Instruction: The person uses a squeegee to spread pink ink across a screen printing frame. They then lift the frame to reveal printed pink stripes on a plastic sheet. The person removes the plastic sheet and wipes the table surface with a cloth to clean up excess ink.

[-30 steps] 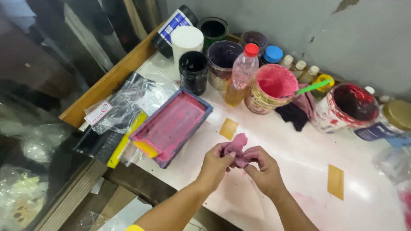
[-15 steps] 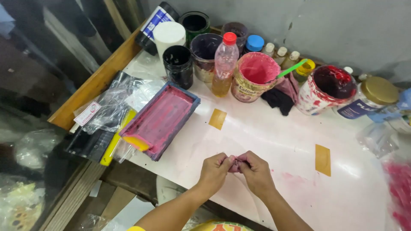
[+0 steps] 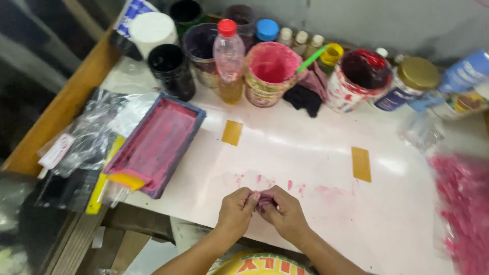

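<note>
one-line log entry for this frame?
left hand + right hand: pinching small pink rag | over white table | pink-stained tray left

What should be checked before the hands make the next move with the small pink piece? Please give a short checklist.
1. Pink piece held between both hands: ok.
2. Left hand and right hand grip shape: cannot tell, fingers hide it.
3. White table in front of the hands free of containers: ok, only pink smears.
4. Pink-stained tray apart from the hands: ok.
5. Plastic bottle upright, capped: ok.
</note>
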